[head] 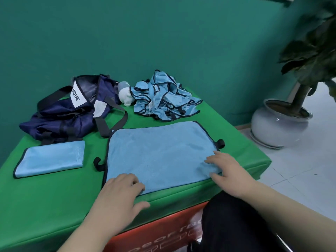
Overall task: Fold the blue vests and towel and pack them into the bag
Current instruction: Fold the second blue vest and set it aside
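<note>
Left hand (pixel 120 193) and right hand (pixel 225 168) rest flat, fingers uncurled, on a spread vest (pixel 160 151). One folded cloth (pixel 52 157) lies left; far pile (pixel 163 99) unfolded, bag (pixel 72 113) apparently unpacked.

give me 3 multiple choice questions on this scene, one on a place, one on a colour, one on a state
1. Where is the bag?
A) back left of the table
B) on the floor
C) under a vest

2. What colour is the table top?
A) yellow
B) green
C) grey

3. How does the middle vest lie?
A) crumpled
B) rolled
C) spread flat

1 A: it sits behind the folded vest.
2 B: green shows all around the cloth.
3 C: left hand and right hand rest on its smooth surface.
</note>
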Available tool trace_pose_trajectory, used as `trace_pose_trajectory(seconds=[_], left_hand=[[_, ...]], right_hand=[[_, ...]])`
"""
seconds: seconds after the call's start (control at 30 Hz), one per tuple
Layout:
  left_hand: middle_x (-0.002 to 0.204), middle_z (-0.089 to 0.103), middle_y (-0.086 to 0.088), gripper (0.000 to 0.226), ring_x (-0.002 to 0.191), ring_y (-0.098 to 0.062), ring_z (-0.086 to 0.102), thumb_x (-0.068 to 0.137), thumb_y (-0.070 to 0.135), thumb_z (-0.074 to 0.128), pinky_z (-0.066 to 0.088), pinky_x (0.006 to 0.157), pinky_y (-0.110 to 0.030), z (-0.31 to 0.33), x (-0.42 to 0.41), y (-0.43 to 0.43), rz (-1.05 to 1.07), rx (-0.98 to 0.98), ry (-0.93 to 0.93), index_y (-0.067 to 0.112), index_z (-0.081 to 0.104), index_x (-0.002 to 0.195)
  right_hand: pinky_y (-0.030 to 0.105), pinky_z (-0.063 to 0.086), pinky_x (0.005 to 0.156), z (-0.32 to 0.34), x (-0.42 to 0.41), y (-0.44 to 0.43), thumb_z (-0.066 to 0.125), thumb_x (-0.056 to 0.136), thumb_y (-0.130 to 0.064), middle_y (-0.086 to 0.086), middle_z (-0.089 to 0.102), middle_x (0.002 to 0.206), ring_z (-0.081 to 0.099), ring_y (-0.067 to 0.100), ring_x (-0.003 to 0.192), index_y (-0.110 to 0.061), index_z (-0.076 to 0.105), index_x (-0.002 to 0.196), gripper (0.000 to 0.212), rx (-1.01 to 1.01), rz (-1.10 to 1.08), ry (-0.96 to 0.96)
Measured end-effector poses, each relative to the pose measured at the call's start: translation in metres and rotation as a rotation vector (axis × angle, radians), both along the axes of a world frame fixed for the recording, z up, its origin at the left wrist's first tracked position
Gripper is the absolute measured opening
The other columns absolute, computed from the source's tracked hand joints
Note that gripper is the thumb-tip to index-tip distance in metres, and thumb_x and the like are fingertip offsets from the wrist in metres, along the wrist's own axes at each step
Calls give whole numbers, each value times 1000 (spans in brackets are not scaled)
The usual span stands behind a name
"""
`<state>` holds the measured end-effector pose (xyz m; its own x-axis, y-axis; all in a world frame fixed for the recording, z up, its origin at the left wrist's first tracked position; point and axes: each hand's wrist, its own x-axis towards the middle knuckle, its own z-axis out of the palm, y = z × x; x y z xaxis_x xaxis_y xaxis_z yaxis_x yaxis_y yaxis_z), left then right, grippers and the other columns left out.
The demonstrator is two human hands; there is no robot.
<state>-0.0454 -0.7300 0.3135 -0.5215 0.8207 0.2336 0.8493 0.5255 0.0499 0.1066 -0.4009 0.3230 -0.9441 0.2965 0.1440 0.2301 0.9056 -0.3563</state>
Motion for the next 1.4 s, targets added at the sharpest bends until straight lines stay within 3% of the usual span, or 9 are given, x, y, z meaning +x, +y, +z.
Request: trace_pose_trajectory(seconds=[0.07,0.27,0.37,0.57,0.83,0.97,1.2,1.3,1.4], left_hand=[[88,53,18,44,82,-12,57,62,74,71,47,69,-31,0,0,-5,38,-39,11,37,64,85],[76,53,18,46,69,-12,59,50,70,84,37,56,-28,3,-8,-18,140,-236,26,36,65,74],[86,56,17,41,81,-12,59,67,70,75,42,64,-30,3,-16,-23,185,-207,-30,35,68,88],[94,55,17,33,92,-6,54,77,66,70,43,78,-26,14,-26,-18,184,-226,-205,39,62,95],[83,57,17,11,79,-8,57,87,35,69,45,69,-28,12,-34,-21,196,-176,-166,37,60,82],[82,57,17,13,77,-8,56,81,21,65,47,68,-30,7,-32,-27,192,-144,-161,33,64,84],[85,55,16,16,83,-10,55,81,18,63,49,72,-33,-1,-32,-34,188,-114,-152,32,65,89],[83,56,13,17,77,-14,56,79,15,66,48,65,-33,-4,-37,-37,215,-145,-104,29,67,89],[85,58,12,22,79,-15,58,79,13,63,48,67,-33,-2,-38,-40,235,-167,-113,28,68,93]], right_hand=[[42,38,107,-4,13,18,60,78,-35,-6,66,116,54,22,124,-21,70,117,42,31,-52,0],[41,44,98,-12,23,59,54,79,-61,-14,63,103,59,15,105,-29,69,111,48,86,-51,-59],[39,48,95,-11,20,71,71,82,-56,-9,67,106,61,16,103,-25,70,112,43,98,-15,-79],[37,43,96,-10,11,78,70,81,-60,-12,65,95,60,14,91,-28,71,100,37,208,-22,-73],[47,24,119,-14,8,79,61,90,-30,-11,61,93,59,15,93,-28,63,96,7,231,-74,-116],[46,20,121,-10,7,82,55,90,-21,-13,59,94,58,14,96,-29,63,102,17,249,-59,-147],[46,23,117,-15,4,80,60,88,-58,-15,57,93,55,11,94,-34,61,97,25,354,11,-138],[45,26,118,-11,1,80,60,92,-36,-14,60,91,58,13,93,-32,65,95,7,387,18,-117],[41,38,107,-9,3,84,63,83,-21,-14,55,76,53,14,75,-29,60,80,9,385,28,-55]])
